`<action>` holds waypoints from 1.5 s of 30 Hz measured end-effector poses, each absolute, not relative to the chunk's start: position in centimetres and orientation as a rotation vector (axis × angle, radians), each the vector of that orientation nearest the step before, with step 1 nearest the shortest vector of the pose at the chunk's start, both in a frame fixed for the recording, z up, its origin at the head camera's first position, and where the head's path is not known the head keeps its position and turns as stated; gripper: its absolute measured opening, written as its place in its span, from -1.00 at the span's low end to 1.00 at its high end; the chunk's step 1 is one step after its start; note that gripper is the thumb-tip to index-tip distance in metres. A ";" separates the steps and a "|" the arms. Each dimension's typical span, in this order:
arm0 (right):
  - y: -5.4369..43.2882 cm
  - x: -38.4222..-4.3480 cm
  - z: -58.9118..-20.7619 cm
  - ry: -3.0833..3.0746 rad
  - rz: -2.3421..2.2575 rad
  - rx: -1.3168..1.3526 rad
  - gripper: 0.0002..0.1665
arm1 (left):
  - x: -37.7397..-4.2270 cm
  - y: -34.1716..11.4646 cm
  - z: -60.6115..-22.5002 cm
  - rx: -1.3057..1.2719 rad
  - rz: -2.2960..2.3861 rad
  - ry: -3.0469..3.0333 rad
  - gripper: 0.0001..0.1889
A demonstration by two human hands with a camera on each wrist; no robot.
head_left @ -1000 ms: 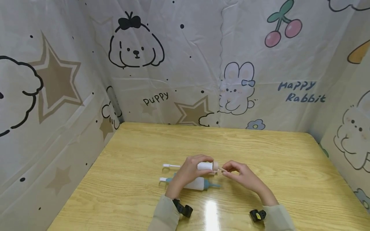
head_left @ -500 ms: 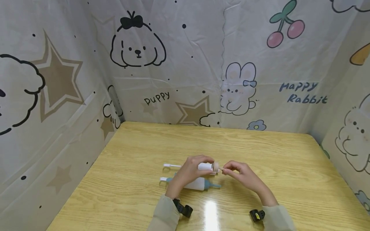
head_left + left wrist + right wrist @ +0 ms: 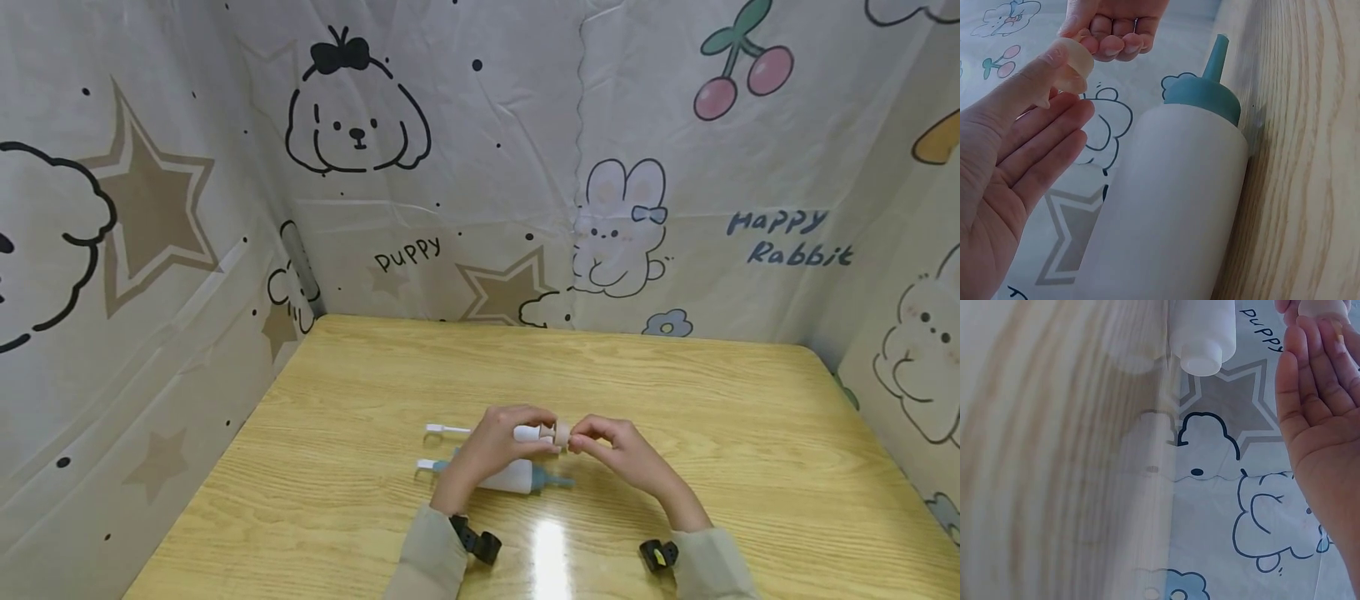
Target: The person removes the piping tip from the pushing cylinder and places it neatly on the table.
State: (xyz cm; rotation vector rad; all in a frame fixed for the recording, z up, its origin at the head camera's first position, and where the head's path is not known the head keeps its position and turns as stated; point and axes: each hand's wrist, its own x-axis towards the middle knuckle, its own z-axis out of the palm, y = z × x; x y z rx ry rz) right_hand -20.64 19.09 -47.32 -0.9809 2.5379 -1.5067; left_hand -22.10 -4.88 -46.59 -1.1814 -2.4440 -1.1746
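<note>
The left hand (image 3: 491,446) is gripping a small white bottle (image 3: 528,433) with a beige cap (image 3: 561,433), holding it sideways just above the wooden table (image 3: 712,400). The right hand (image 3: 615,454) is pinching that cap's tip with curled fingers (image 3: 1113,40). Just nearer the person, a second white bottle with a teal nozzle (image 3: 525,477) is lying on the table. A white applicator stick (image 3: 444,430) is lying beside the left hand.

Small white plastic bottle with a beige cap (image 3: 542,432) held just above the wooden table (image 3: 750,433), left hand (image 3: 487,450) on its left, right hand (image 3: 618,454) at its cap end, larger white squeeze bottle with a blue nozzle cap (image 3: 525,478) lying on the table in front of it, thin white stick (image 3: 444,430) to the left, printed cloth backdrop (image 3: 525,167) behind
</note>
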 end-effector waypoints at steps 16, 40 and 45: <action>18.8 -20.5 -47.3 2.623 -1.560 -0.870 -0.84 | -22.3 -5.0 -46.8 -1.198 -1.107 -2.304 -0.65; 18.7 -19.6 -47.0 2.656 -1.761 -0.559 -0.66 | -23.0 -3.9 -47.3 -1.069 -1.053 -2.154 -0.84; 20.0 -19.5 -47.1 2.680 -1.753 -0.548 -0.66 | -22.8 -3.3 -47.7 -1.006 -1.073 -2.177 -0.87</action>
